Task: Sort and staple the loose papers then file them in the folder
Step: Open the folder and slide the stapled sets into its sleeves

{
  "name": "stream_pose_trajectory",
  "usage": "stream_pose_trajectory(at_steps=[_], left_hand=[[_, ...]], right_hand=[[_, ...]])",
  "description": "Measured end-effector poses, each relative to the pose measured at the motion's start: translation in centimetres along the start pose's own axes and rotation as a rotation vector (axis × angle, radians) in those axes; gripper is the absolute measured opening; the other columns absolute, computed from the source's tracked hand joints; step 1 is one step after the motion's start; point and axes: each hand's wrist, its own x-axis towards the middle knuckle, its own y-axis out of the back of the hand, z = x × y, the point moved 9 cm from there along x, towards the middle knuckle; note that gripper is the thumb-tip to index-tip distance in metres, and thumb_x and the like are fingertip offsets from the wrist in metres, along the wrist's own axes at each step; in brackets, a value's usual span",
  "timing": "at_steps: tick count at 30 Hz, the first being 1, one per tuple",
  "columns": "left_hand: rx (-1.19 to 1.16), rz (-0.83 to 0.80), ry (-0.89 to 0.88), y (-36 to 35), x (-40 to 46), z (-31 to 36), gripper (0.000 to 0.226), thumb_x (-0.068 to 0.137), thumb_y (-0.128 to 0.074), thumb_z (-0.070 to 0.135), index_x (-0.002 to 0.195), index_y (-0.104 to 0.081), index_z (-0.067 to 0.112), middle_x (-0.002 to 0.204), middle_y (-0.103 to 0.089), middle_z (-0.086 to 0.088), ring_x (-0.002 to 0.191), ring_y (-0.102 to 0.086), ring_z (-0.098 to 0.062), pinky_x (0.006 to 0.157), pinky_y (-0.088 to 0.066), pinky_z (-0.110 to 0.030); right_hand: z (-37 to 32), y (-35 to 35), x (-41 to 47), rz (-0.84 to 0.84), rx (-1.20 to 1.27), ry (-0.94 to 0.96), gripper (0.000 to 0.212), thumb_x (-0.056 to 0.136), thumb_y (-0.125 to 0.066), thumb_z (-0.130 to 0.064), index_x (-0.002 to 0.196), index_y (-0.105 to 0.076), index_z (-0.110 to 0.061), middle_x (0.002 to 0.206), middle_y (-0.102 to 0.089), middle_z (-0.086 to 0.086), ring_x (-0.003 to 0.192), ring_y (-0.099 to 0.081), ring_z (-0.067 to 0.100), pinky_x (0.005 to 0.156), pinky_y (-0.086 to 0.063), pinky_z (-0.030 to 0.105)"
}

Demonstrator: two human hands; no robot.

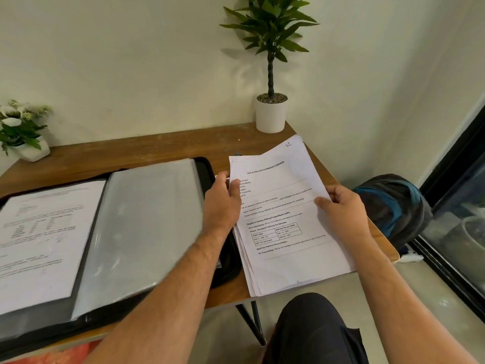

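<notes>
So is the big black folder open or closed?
Open. The folder lies flat on the table, its clear sleeves spread out, with a printed page showing on the left.

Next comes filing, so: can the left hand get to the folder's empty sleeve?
Probably yes. The left hand holds the papers right beside the open folder, and its sleeve lies uncovered.

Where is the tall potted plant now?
In the head view, the tall potted plant stands at the table's far right corner against the wall, just behind the loose papers.
</notes>
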Motion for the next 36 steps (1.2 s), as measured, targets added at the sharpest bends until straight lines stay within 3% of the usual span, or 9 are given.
stream_pose_trajectory(at_steps=[3,7,9,15,18,21,27,32,36], left_hand=[[0.022,-0.099,0.04,-0.4,0.0,-0.1,0.025,0.106,-0.05,0.028,0.128,-0.052,0.014,0.111,-0.061,0.011,0.092,-0.059,-0.008,0.07,-0.046,-0.018],[-0.098,-0.28,0.136,-1.8,0.6,-0.2,0.033,0.104,-0.053,0.019,0.137,-0.047,0.019,0.123,-0.06,0.01,0.112,-0.059,-0.013,0.094,-0.044,-0.028],[-0.232,-0.314,0.187,-2.3,0.0,-0.1,0.032,0.104,-0.052,0.014,0.134,-0.046,0.022,0.128,-0.063,0.006,0.116,-0.061,-0.014,0.097,-0.047,-0.031],[-0.511,-0.175,0.185,1.2,-1.5,2.0,0.029,0.102,-0.048,0.004,0.127,-0.049,0.019,0.122,-0.067,0.001,0.109,-0.066,-0.015,0.088,-0.056,-0.034],[-0.62,-0.123,0.174,4.1,-1.8,2.3,0.035,0.1,-0.05,0.0,0.131,-0.055,0.016,0.118,-0.071,0.001,0.107,-0.07,-0.017,0.086,-0.059,-0.036],[-0.68,-0.093,0.195,7.2,-2.5,1.5,0.036,0.101,-0.048,-0.002,0.132,-0.057,0.015,0.116,-0.072,0.002,0.103,-0.071,-0.017,0.079,-0.059,-0.032],[-0.66,-0.049,0.26,13.2,-3.8,-1.9,0.032,0.103,-0.046,0.001,0.127,-0.059,0.018,0.114,-0.074,0.0,0.091,-0.075,-0.015,0.068,-0.06,-0.03],[-0.946,-0.081,0.369,16.5,-4.3,-5.5,0.033,0.102,-0.051,0.011,0.134,-0.06,0.014,0.127,-0.07,-0.014,0.113,-0.068,-0.035,0.093,-0.056,-0.052],[-1.088,-0.144,0.492,17.6,-6.5,-9.4,0.052,0.095,-0.053,0.022,0.146,-0.051,0.01,0.139,-0.061,-0.021,0.127,-0.059,-0.04,0.104,-0.049,-0.058]], right_hand=[[0.4,-0.6,0.0,-0.006,-0.003,-0.021,0.009,0.095,-0.065,-0.021,0.103,-0.064,-0.026,0.095,-0.07,-0.009,0.081,-0.071,0.012,0.072,-0.062,0.034],[0.4,-0.1,0.3,-0.02,-0.026,-0.048,0.007,0.096,-0.064,-0.024,0.102,-0.063,-0.028,0.094,-0.071,-0.01,0.075,-0.072,0.01,0.061,-0.061,0.028],[0.7,-0.1,0.2,-0.049,-0.003,-0.072,0.01,0.096,-0.064,-0.026,0.105,-0.062,-0.029,0.096,-0.071,-0.011,0.076,-0.073,0.01,0.059,-0.06,0.026],[-1.0,1.3,-0.2,-0.141,0.148,-0.046,0.045,0.09,-0.073,-0.034,0.131,-0.059,-0.023,0.116,-0.066,-0.008,0.101,-0.065,0.011,0.089,-0.051,0.03],[-3.0,1.8,-1.3,-0.186,0.184,0.004,0.033,0.093,-0.068,-0.035,0.123,-0.067,-0.022,0.12,-0.069,-0.005,0.109,-0.065,0.018,0.104,-0.048,0.042],[-5.6,0.9,-4.0,-0.268,0.278,0.039,0.025,0.099,-0.058,-0.037,0.105,-0.073,-0.019,0.11,-0.074,0.008,0.098,-0.069,0.024,0.093,-0.053,0.041],[-10.4,-6.3,-9.7,-0.648,0.538,-0.093,0.036,0.098,-0.05,-0.029,0.118,-0.068,-0.005,0.106,-0.074,0.018,0.09,-0.073,0.033,0.073,-0.059,0.038],[-11.9,-12.3,-11.4,-0.727,0.354,-0.041,0.028,0.094,-0.062,-0.009,0.121,-0.067,-0.01,0.107,-0.076,0.009,0.095,-0.074,0.032,0.089,-0.058,0.052],[-11.6,-15.1,-11.9,-0.705,0.363,-0.064,0.025,0.094,-0.064,-0.01,0.119,-0.068,-0.015,0.101,-0.078,0.002,0.087,-0.076,0.024,0.07,-0.062,0.038]])
